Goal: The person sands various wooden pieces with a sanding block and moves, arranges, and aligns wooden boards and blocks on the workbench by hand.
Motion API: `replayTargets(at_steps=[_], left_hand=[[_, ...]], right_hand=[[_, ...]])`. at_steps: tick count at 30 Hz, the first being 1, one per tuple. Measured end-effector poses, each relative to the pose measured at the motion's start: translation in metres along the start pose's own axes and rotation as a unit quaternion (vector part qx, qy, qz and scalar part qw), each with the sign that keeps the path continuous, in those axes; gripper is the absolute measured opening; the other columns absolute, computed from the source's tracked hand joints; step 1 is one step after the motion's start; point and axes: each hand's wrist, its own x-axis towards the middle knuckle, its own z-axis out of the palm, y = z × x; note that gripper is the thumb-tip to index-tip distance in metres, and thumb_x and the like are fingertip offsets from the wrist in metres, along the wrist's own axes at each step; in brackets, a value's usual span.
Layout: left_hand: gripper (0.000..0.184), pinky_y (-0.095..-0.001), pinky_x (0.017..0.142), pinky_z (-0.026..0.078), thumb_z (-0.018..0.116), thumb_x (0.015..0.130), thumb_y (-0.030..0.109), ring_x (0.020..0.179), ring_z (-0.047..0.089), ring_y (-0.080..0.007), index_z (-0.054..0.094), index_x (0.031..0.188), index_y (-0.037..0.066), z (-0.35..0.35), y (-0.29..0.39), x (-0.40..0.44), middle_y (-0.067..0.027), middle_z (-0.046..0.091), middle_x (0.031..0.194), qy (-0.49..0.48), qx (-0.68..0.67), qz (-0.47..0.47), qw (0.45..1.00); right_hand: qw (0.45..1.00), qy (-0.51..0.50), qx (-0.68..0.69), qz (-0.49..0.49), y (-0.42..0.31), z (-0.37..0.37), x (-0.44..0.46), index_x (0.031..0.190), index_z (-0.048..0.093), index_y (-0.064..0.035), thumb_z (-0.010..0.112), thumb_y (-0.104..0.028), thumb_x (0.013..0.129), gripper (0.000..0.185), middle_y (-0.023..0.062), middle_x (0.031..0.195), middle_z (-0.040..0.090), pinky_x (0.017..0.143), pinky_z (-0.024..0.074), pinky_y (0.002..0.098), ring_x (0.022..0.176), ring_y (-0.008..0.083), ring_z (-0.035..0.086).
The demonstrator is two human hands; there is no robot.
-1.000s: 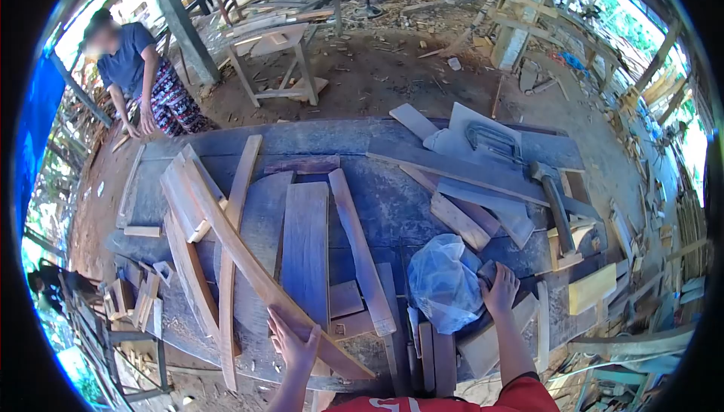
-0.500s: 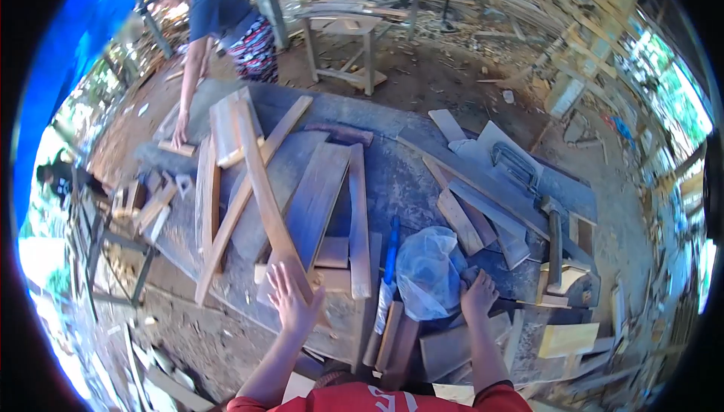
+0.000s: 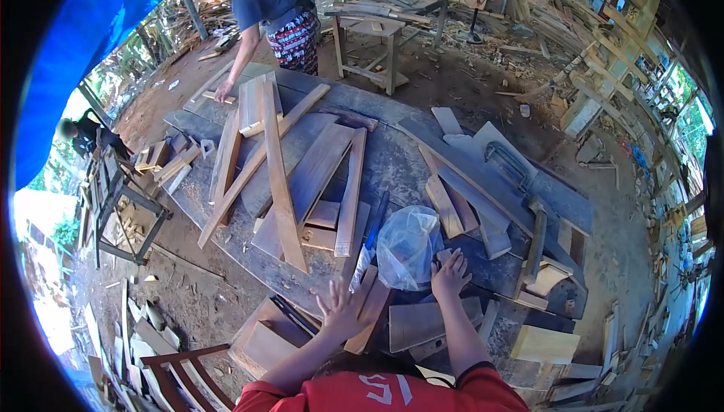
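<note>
My left hand point(image 3: 343, 310) is open, fingers spread, at the near edge of the worktable, beside narrow wooden strips point(image 3: 372, 306). Nothing shows in its grip. My right hand point(image 3: 450, 276) has its fingers apart, beside a clear plastic bag point(image 3: 409, 249). A small dark piece point(image 3: 445, 255) lies at its fingertips; its kind is unclear. Left of the bag lies a long, thin blue-and-dark tool point(image 3: 375, 227), partly in a pale wrapping. A long wooden strip point(image 3: 277, 186) lies slanted across other boards, its near end left of my left hand.
Wide boards point(image 3: 320, 174) cover the middle of the worktable point(image 3: 400, 178). A metal clamp point(image 3: 509, 167) and a hammer point(image 3: 537, 238) lie at the right. Across the table a person point(image 3: 264, 4) reaches to a small wood piece. A slatted wooden frame point(image 3: 181, 374) stands at lower left.
My left hand has left the long wooden strip and moved toward me and to the right. My right hand stays by the bag. The view has shifted; the co-worker still reaches across the table.
</note>
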Motion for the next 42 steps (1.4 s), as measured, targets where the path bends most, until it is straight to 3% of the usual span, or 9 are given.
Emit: replayTargets(at_steps=[5, 12, 29, 42], left_hand=[[0.106, -0.0679, 0.096, 0.000, 0.047, 0.069, 0.071, 0.133, -0.010, -0.0383, -0.001, 0.141, 0.011, 0.019, 0.008, 0.009, -0.0233, -0.006, 0.144, -0.047, -0.031, -0.029, 0.998], [0.110, -0.0619, 0.101, -0.001, 0.045, 0.069, 0.073, 0.133, -0.013, -0.0353, -0.012, 0.139, 0.009, 0.014, 0.012, 0.016, -0.0225, -0.010, 0.144, -0.121, 0.026, -0.059, 0.991], [0.112, -0.0580, 0.103, 0.001, 0.046, 0.069, 0.073, 0.133, -0.013, -0.0352, -0.013, 0.139, 0.009, 0.009, 0.019, 0.025, -0.0228, -0.011, 0.144, -0.184, 0.067, -0.093, 0.976], [0.121, -0.0575, 0.103, 0.005, 0.050, 0.065, 0.074, 0.132, -0.018, -0.0351, -0.021, 0.136, 0.007, 0.016, 0.016, 0.030, -0.0249, -0.015, 0.142, -0.196, 0.076, -0.103, 0.972]], right_hand=[[0.998, -0.049, 0.037, -0.029, 0.004, -0.011, -0.001, 0.138, 0.010, -0.0014, 0.049, -0.049, 0.082, 0.083, 0.0201, 0.140, 0.022, 0.093, 0.0292, 0.0597, 0.129, 0.0357, 0.023], [0.995, -0.073, 0.043, -0.055, 0.009, -0.006, 0.001, 0.141, 0.009, -0.0121, 0.045, -0.052, 0.083, 0.079, 0.0224, 0.142, 0.015, 0.093, 0.0271, 0.0621, 0.130, 0.0386, 0.019], [0.994, -0.081, 0.042, -0.067, 0.013, -0.004, 0.003, 0.141, 0.009, -0.0132, 0.040, -0.053, 0.085, 0.075, 0.0245, 0.141, 0.016, 0.091, 0.0292, 0.0615, 0.129, 0.0402, 0.020], [0.993, -0.028, 0.095, -0.055, 0.015, 0.008, 0.001, 0.140, 0.015, -0.0161, 0.049, -0.048, 0.082, 0.074, 0.0229, 0.140, 0.021, 0.089, 0.0288, 0.0637, 0.127, 0.0408, 0.024]])
